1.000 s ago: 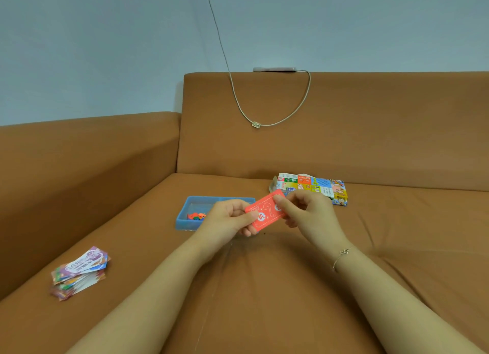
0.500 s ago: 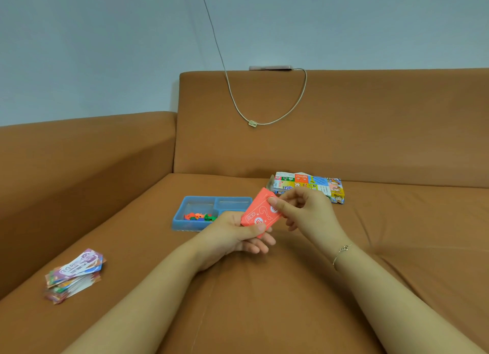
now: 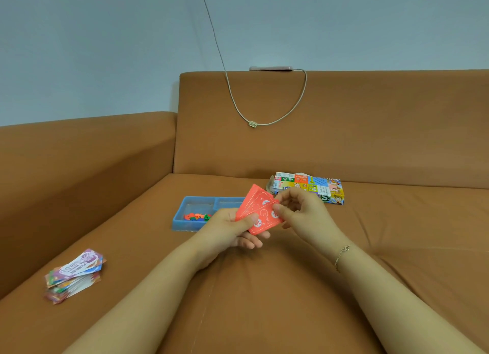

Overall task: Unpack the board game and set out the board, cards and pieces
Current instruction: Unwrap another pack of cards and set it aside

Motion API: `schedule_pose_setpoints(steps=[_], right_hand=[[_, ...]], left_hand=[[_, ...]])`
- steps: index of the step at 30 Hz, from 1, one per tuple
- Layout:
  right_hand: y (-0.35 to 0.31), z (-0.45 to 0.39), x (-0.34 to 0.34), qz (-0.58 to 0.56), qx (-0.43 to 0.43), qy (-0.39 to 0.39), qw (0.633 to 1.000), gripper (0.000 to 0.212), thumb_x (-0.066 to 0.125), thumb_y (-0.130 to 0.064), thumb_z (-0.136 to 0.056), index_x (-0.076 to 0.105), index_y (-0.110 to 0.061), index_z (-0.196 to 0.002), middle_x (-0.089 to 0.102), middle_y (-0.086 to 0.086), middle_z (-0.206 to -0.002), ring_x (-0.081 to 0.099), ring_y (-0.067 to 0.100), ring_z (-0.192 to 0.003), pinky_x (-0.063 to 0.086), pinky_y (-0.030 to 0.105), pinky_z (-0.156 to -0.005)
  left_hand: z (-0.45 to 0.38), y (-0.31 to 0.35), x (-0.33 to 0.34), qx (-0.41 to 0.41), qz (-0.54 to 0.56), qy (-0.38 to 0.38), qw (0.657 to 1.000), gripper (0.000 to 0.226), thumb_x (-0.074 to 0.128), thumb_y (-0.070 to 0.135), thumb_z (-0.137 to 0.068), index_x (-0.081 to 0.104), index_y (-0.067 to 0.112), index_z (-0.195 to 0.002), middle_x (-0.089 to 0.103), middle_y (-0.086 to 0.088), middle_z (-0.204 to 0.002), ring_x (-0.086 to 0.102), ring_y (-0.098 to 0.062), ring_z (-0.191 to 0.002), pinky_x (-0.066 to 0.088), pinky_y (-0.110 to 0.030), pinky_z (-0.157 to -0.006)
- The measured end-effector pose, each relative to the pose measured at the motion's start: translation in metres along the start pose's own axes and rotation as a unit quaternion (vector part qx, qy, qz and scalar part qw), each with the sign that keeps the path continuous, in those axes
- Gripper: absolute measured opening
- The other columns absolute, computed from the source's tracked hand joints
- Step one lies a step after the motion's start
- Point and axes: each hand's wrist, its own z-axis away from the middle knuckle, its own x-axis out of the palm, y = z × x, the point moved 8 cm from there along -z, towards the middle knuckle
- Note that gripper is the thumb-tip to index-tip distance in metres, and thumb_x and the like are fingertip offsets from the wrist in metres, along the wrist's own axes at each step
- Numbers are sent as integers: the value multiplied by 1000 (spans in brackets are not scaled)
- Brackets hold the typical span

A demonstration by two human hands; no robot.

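Card faces hidden; left hand (image 3: 230, 229) gripped fanned red question-mark-backed paper cards (image 3: 260, 212), right hand (image 3: 301, 216) pinched the front card's edge.

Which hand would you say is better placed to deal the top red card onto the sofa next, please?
Probably the right hand: its fingers already pinch the fanned-out top red card, while the left hand grips the remaining red cards.

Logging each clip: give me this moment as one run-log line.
left hand: holds red cards | right hand: pinches top card | blue tray: pieces inside | purple cards: piled on sofa
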Motion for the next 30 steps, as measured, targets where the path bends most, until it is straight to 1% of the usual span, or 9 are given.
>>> schedule_pose_setpoints(steps=[3,7,12,16,19,22,24,27,30], right_hand=[[0,1,-2,7,10,19,1000,24,71,-28,-83,63,-8,-73,62,2,-64,53,9,-55,51,28,-49],[2,-1,-3,22,8,25,999,23,70,-20,-85,59,-15,-65,58,-3,-59,50,8,-54,44,22,-52],[12,-2,1,-3,51,-25,998,10,69,-13,-85,63,-9,-78,63,9,-75,59,17,-67,52,30,-61],[12,-3,0,-10,66,-3,998,36,70,-35,-83,65,1,-78,67,13,-74,58,14,-65,49,33,-63],[5,-3,1,0,36,-10,999,22,68,-21,-86,61,-13,-68,63,3,-68,55,12,-64,45,29,-65],[8,-3,1,3,33,-27,999,18,67,-9,-86,61,-17,-71,65,7,-76,58,17,-72,51,39,-74],[9,-1,1,-3,45,-33,998,11,69,-13,-85,64,-13,-75,66,7,-77,60,15,-72,51,36,-72],[7,-1,-1,-34,62,-15,997,25,71,-29,-83,66,-6,-76,65,3,-71,56,10,-64,45,26,-62],[4,-1,-1,-19,43,-15,999,19,68,-19,-86,62,-13,-70,62,4,-68,54,13,-63,44,27,-60]], left_hand=[[0,1,-1,11,-38,2,999,18,52,20,-97,63,6,-100,73,-15,-89,67,-13,-61,52,-18,-58],[1,2,2,13,-53,0,998,15,54,20,-95,64,8,-96,74,-14,-89,66,-13,-60,51,-18,-56],[0,-1,-3,-2,-63,18,998,15,56,22,-95,63,9,-93,71,-11,-71,61,-10,-52,49,-16,-54],[2,0,4,-4,-60,-12,998,13,57,20,-94,62,8,-93,71,-11,-73,65,-13,-58,50,-17,-54],[4,2,5,-3,-54,-9,999,11,57,19,-94,62,9,-92,71,-11,-72,63,-10,-53,49,-16,-52],[4,2,3,-1,-51,-2,999,10,57,17,-94,62,9,-91,70,-4,-64,62,-7,-49,47,-13,-49],[4,2,4,-1,-51,-8,999,9,57,16,-94,62,9,-91,70,-4,-64,63,-8,-51,47,-14,-50],[3,2,6,-1,-58,-21,998,11,58,17,-93,63,7,-92,70,-9,-70,65,-13,-58,49,-17,-52],[2,-2,6,-8,-49,-24,998,8,59,16,-92,62,9,-89,69,-9,-69,66,-13,-58,49,-17,-52]])
